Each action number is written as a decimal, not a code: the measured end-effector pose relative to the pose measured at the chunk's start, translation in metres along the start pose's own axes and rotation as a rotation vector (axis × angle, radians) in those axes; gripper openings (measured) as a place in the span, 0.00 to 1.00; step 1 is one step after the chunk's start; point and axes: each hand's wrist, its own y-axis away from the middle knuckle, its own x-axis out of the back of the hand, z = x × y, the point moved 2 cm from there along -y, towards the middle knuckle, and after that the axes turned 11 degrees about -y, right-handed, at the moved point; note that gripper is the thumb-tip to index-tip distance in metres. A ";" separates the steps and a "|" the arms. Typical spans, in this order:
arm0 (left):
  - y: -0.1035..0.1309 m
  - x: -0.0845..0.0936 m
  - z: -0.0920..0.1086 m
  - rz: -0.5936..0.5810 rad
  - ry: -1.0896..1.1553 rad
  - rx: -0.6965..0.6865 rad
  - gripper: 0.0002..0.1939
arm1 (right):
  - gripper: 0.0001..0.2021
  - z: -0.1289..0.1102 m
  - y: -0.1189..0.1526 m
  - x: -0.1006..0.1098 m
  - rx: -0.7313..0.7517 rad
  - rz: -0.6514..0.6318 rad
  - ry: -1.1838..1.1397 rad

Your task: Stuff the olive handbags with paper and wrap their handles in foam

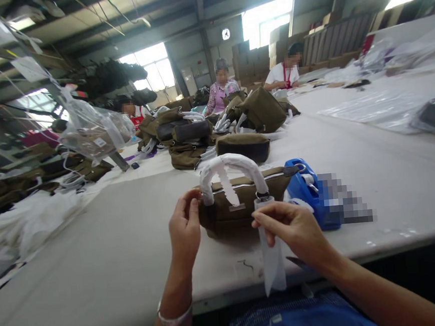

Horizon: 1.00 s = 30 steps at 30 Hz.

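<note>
Olive-brown fabric handbag with a zipped top (226,225) stands upright near the front edge of the broad pale surface (114,236), directly before us. Across that surface, beyond our bag, we see a heaped pile of olive-brown bags with pale wrapped handles (192,130). Behind the pile sit a person in a purple floral top (216,97) and a person in white with red straps (279,75); farther left is a person in a red apron (138,120).

A blue plastic container (322,220) sits just beside our bag's right end, partly behind it. Our right hand (292,223) is in front of the bag's right part, its grip closed to a pinch between thumb and forefinger on the long translucent white strip (273,266), which hangs down below the metal ring at the handle's end. Our left hand (185,226) touches the bag's left end with thumb and fingers bent close together; we cannot tell how firmly that grip clasps the fabric.

Over the bag rises an arched handle wrapped in white (234,160), with a jagged white strip (227,187) hanging inside the arch. Near our right wrist lies a dark pointed blade (296,262). We wear a silvery bracelet (175,319) on our left wrist. A small dark thread (245,263) lies in front of the bag.
</note>
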 end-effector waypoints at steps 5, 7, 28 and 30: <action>-0.030 -0.005 -0.005 -0.214 0.010 -0.055 0.15 | 0.06 0.002 -0.039 -0.021 0.356 0.150 0.533; -0.032 -0.004 0.004 -0.295 0.002 -0.097 0.15 | 0.06 0.003 -0.051 -0.025 0.387 0.140 0.667; -0.011 0.053 -0.007 -0.029 -0.188 -0.110 0.09 | 0.19 -0.014 -0.044 -0.004 -0.098 -0.558 0.138; -0.007 0.052 -0.011 0.038 0.049 0.004 0.09 | 0.19 -0.009 -0.041 -0.003 -0.104 -0.526 0.103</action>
